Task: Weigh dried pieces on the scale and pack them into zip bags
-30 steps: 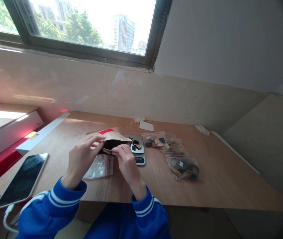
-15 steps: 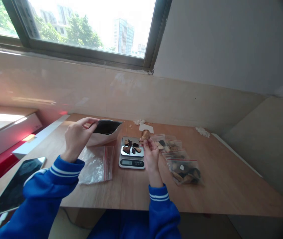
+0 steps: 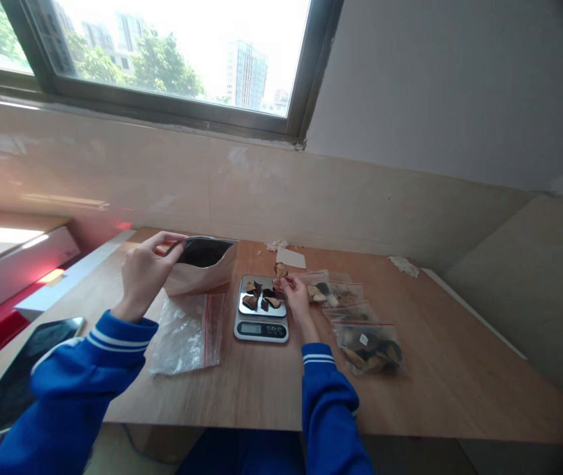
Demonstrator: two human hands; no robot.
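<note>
The left hand point(image 3: 144, 276) pinches the rim of the paper bag point(image 3: 201, 280), as it did half a second ago, and the bag's mouth gapes open. In front of the bag lies a clear plastic bag point(image 3: 177, 340). Next comes the scale point(image 3: 262, 332), several dark pieces point(image 3: 250, 302) on its plate. The right hand point(image 3: 295, 293) has shifted left, its fingertips pinching a brown piece point(image 3: 280, 269) near the plate's back right corner; this piece seemingly has yet to join the others. Farther right lie filled bags point(image 3: 371, 356).
</note>
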